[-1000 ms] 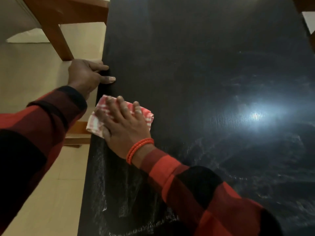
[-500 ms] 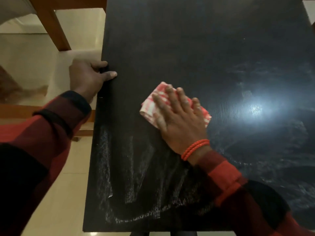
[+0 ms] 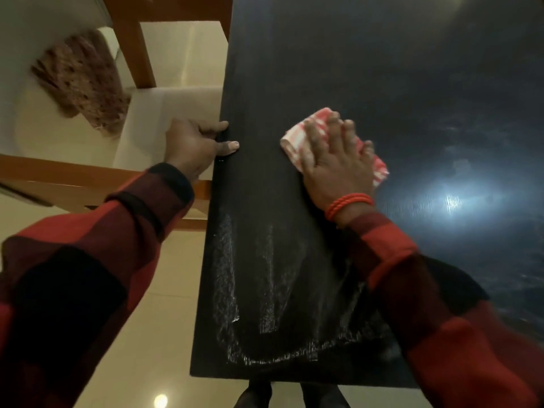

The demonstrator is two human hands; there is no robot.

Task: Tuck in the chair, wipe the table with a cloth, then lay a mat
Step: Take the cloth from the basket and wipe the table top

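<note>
I have the red-and-white checked cloth (image 3: pixel 297 136) folded into a small pad and lying flat on the dark surface (image 3: pixel 382 69), in its left half and well in from the left edge, with my right hand (image 3: pixel 332 163) spread over it, fingers straight and palm bearing down, so nothing is curled round it. I judge the cloth light, soft and limp: it will bunch or unfold if I drag it by a corner, so the place to hold it is from above through the middle of the pad, pressure even, letting friction carry it across. The top looks smooth and glossy, with pale streaky smears (image 3: pixel 265 290) nearer me, so I expect the pad to slide easily and perhaps slip out from under my palm if I lighten up. My left hand (image 3: pixel 194 142) grips the left edge of the surface, thumb lying on top and fingers curled over the side, steadying me. Beyond that edge a wooden chair (image 3: pixel 135 54) with a pale seat stands close against the table, and a brown fringed rug (image 3: pixel 82 81) lies on the pale floor. A bright lamp reflection (image 3: pixel 453 201) sits to the right of my wrist. I see no mat, so I take wiping as the step in hand, with much of the far side left to cover
</note>
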